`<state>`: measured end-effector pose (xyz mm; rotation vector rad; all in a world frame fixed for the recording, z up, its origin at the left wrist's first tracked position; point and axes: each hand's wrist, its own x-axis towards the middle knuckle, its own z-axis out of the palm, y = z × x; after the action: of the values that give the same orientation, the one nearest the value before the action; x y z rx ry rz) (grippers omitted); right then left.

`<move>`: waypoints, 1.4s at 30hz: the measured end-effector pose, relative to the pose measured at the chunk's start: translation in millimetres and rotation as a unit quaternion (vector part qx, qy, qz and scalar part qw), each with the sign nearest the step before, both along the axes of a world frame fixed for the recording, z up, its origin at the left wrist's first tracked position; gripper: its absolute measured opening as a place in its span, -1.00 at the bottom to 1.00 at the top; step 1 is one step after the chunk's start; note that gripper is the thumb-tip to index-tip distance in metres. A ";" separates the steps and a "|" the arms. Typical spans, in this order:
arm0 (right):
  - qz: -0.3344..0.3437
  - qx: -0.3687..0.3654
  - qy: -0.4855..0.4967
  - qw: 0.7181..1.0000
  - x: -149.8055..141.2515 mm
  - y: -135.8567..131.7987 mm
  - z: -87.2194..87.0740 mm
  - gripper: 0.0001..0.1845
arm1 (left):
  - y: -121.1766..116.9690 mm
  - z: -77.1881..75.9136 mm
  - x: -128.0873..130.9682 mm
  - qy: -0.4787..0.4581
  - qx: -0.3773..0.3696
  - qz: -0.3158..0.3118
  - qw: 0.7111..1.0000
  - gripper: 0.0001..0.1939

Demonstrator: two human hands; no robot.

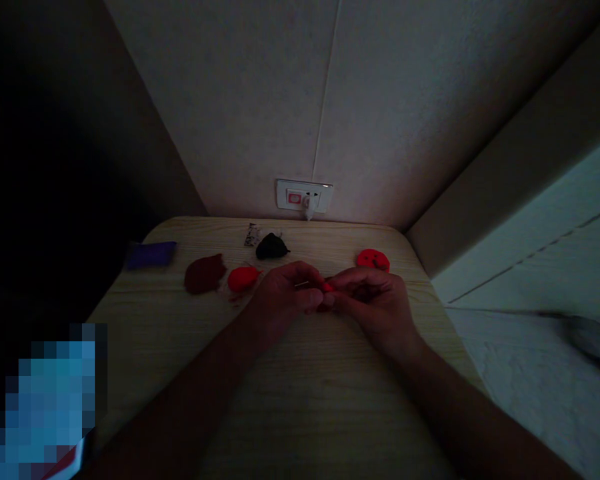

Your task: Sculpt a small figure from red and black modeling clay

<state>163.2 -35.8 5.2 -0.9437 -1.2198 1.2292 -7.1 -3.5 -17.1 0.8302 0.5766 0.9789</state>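
Note:
My left hand (286,295) and my right hand (375,303) meet over the middle of a pale wooden table (300,400). Both pinch a small bright red piece (328,287) between their fingertips; it looks like soft clay. The fingers of both hands are curled and pressed together. Just left of my left hand lies a red lump (242,278), and beside that a dark red lump (205,273). A flat red disc (373,259) with dark dots lies behind my right hand.
A black lump (271,247) and a small patterned scrap (252,235) lie near the table's back edge. A purple block (151,255) sits at the left edge. A wall socket (304,195) with a white plug is above the table. The room is dim.

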 end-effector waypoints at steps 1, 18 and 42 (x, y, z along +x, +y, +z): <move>-0.003 0.005 -0.008 1.000 0.5 -0.7 -0.5 -0.76 | 0.4 -0.7 0.1 0.015 0.008 0.017 1.000 -0.76; -0.106 0.218 -0.265 0.933 3.8 -1.8 2.2 -0.93 | 2.4 -1.4 2.2 0.167 0.118 0.113 0.972 -0.78; -0.081 0.121 -0.201 0.969 3.8 -1.8 -6.3 -0.87 | 0.3 2.6 4.9 0.186 0.080 0.128 0.971 -0.79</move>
<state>167.0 -37.7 -1.0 -1.1178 -1.5362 0.7565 -2.2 -3.3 -14.5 1.1140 0.9543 1.1216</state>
